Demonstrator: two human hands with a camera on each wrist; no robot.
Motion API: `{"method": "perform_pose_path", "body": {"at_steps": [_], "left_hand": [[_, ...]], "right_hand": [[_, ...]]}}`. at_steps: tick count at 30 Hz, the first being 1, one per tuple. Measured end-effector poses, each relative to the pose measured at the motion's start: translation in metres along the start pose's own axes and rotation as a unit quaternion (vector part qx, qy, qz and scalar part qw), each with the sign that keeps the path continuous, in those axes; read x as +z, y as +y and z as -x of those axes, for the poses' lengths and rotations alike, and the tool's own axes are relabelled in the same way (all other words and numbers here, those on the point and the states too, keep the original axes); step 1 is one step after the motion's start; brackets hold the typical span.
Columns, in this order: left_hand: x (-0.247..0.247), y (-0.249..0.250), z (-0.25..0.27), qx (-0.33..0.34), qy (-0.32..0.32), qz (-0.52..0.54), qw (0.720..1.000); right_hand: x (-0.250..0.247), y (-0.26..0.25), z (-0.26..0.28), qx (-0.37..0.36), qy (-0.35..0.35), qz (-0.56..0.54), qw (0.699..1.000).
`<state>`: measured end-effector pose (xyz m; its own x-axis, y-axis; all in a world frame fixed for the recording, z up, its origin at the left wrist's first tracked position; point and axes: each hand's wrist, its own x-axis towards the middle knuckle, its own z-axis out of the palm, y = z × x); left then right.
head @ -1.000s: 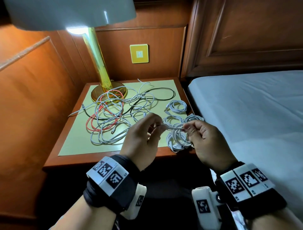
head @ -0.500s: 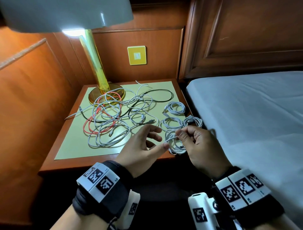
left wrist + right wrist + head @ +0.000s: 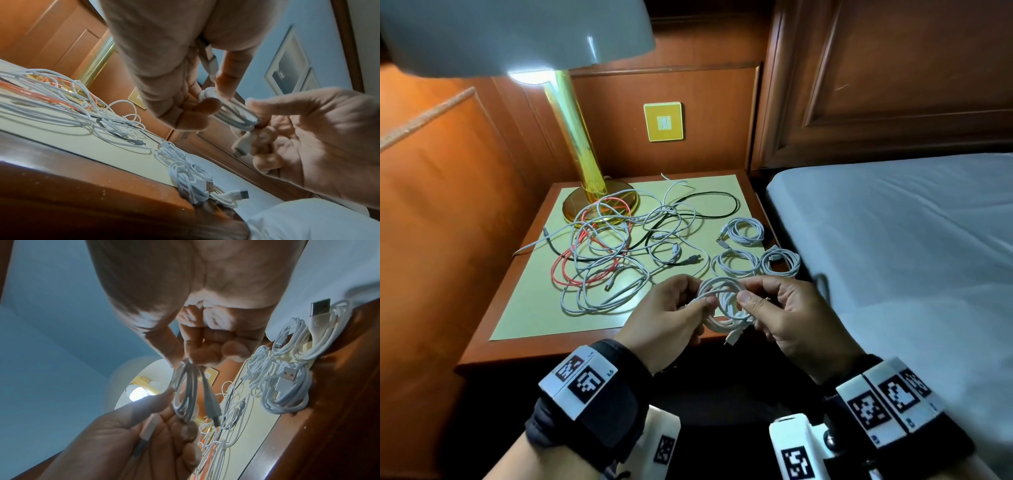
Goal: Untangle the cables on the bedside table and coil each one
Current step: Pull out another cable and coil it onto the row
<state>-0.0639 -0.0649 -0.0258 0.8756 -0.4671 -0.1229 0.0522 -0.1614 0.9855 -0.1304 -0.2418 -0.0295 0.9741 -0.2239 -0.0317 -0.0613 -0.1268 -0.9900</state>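
A wood-panelled corner holds a bed [image 3: 893,240] beside the bedside table [image 3: 524,329], where a gold lamp [image 3: 582,164] stands. Spread across the top lies the tangle of cables [image 3: 619,246], with three coiled white cables [image 3: 743,231] at its right edge. Above the front edge, left hand [image 3: 667,318] and right hand [image 3: 784,315] each pinch the white coil [image 3: 722,305] between thumb and curled fingers

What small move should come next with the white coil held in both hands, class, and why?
Probably set the white coil down beside the three finished coils at the table's right edge: both the left hand and right hand pinch it, its loops look complete, and the tangle remains.
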Motion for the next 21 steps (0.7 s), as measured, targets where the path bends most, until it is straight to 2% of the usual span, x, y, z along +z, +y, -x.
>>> {"method": "perform_pose_path", "body": {"at_steps": [5, 7, 10, 16, 18, 21], "left_hand": [[-0.001, 0.007, 0.004, 0.007, -0.022, -0.022, 0.999], [0.001, 0.007, 0.004, 0.004, -0.013, -0.023, 1.000], [-0.005, 0.003, -0.002, -0.033, 0.016, -0.053, 0.998], [-0.045, -0.011, -0.021, -0.080, 0.155, -0.138, 0.975], [-0.050, -0.019, -0.027, -0.102, 0.163, -0.167, 0.967], [-0.043, -0.024, -0.033, -0.129, 0.141, -0.217, 0.957]], "right_hand": [[0.001, -0.003, 0.003, -0.001, 0.005, 0.026, 1.000], [0.004, -0.003, 0.003, -0.003, 0.004, 0.049, 0.999], [0.005, -0.001, 0.004, 0.004, 0.019, 0.074, 0.997], [-0.001, 0.002, 0.004, -0.005, 0.042, 0.167, 0.985], [-0.001, 0.003, 0.003, -0.005, 0.043, 0.173, 0.984], [-0.001, 0.005, 0.002, -0.005, 0.045, 0.176, 0.983]]}}
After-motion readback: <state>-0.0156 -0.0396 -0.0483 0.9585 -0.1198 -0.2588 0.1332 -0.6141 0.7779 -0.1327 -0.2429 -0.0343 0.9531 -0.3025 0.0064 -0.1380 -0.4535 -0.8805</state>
